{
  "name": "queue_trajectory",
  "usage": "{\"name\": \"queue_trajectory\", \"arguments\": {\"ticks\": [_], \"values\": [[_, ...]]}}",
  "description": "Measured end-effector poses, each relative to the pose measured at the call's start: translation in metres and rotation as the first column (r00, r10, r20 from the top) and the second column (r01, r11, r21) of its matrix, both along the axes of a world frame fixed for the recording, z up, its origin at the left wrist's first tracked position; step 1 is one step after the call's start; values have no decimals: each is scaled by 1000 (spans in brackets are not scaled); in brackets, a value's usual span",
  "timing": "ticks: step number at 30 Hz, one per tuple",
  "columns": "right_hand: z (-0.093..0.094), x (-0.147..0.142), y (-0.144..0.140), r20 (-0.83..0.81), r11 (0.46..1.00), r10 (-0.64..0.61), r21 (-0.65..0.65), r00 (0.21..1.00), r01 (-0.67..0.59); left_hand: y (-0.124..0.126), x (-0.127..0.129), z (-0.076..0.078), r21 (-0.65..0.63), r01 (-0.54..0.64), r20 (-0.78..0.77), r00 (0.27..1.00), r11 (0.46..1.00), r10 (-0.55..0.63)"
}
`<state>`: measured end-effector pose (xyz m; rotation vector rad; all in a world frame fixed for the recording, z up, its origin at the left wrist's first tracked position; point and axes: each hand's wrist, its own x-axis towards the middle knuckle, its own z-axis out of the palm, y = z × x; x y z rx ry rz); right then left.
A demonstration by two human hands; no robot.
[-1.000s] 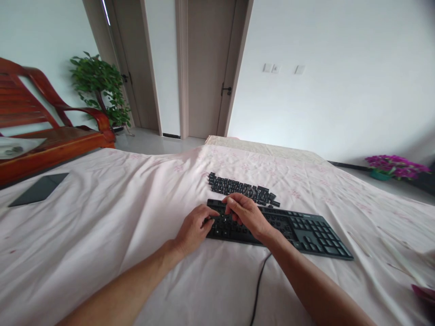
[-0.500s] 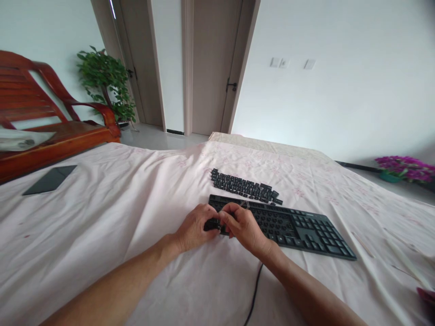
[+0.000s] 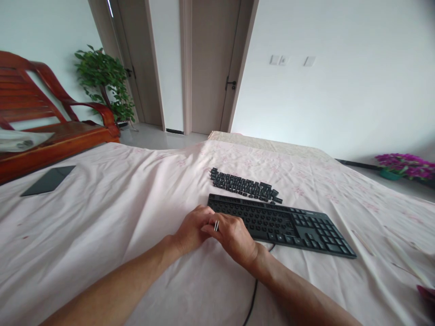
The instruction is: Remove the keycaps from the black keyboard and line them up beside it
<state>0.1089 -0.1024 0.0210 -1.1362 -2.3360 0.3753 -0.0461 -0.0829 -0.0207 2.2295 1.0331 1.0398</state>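
Observation:
A black keyboard lies on the pink bedsheet, with several keys pulled from its left half. The loose black keycaps sit in rows just behind it. Both my hands meet at the keyboard's near left corner. My right hand is curled, and a small metal tool pokes out between its fingers. My left hand is curled beside it, touching it, fingertips hidden under the right fingers. The keyboard's black cable runs toward me under my right wrist.
A dark flat tablet lies on the sheet at far left. A red wooden chair and a green plant stand beyond the bed's left side. Purple flowers sit on the floor at right. Doors are behind.
Both hands have drawn back toward me from over the keyboard's left keys to its near left corner. The metal tool now shows between my right fingers.

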Motion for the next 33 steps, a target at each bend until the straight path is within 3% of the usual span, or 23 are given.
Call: {"name": "queue_trajectory", "arguments": {"ticks": [3, 5, 8, 10, 15, 18, 21, 23, 27, 30, 33], "values": [[-4, -1, -2, 11, 999, 9, 38, 1000, -9, -1, -1, 0, 18, 37, -11, 999, 999, -37], [-4, -2, 1, -23, 1000, -24, 15, 999, 25, -2, 0, 0, 11, -5, -33, 999, 1000, 6], [-5, 0, 6, -102, 994, -80, -86, 992, 71, -1, 1, 0, -5, -69, -62, 996, 998, 68], [-7, 6, 9, -201, 979, -120, -185, 972, 82, -1, 1, 1, -6, -47, -78, 996, 999, 46], [-13, 24, 10, -507, 903, -252, -429, 825, 12, 1, 0, 2, 8, 0, -127, 992, 1000, 1], [-13, 28, 11, -564, 884, -234, -463, 792, -69, 2, -1, 2, 7, -6, -147, 989, 1000, 7], [-10, 27, 9, -524, 868, -251, -494, 814, -50, 2, -2, 1, 7, -3, -151, 989, 1000, 4], [-7, 25, 6, -447, 894, -234, -448, 863, 10, 1, -1, 2, 7, -1, -146, 989, 1000, 2], [-2, 17, 2, -240, 985, -109, -155, 965, 73, -1, 1, 5, -2, -32, -106, 994, 999, 32], [-2, 9, 4, -114, 996, -86, -12, 990, 85, -2, 2, 5, 1, -48, -91, 995, 999, 48], [-4, 3, 7, -37, 994, -100, 39, 994, 101, -1, 2, 4, 23, -44, -112, 993, 999, 46]]}}
